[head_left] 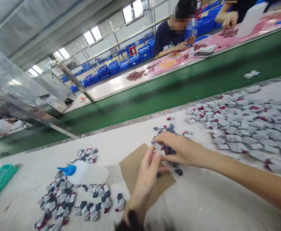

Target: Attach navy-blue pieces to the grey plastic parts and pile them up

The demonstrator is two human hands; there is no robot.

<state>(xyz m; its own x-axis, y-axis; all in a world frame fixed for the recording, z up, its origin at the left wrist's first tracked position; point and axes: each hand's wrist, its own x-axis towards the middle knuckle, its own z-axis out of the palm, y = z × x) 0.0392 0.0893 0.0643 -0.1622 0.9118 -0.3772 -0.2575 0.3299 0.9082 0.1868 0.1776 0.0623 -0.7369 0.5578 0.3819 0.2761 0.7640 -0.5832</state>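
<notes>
My left hand [148, 165] is above a brown cardboard sheet [128, 163], its thumb and fingers closed at a small light-grey and dark-red piece [160, 148]. Coming in from the right, my right hand [181, 148] curls its fingers round the same piece, so the two hands meet there. Fingers cover part of it, and its exact kind is unclear. Small dark-blue pieces [170, 127] lie behind and under my right hand. Left of the cardboard, a white bottle with a blue spout [89, 172] lies on its side among joined grey, blue and red pieces [58, 199].
A large spread of grey and dark-red pieces [248, 128] covers the table's right side. At the far left lies a green tray [1, 181]. Beyond the table runs a green conveyor belt [150, 99]. Across it, a person [166, 38] works at a pink-covered bench.
</notes>
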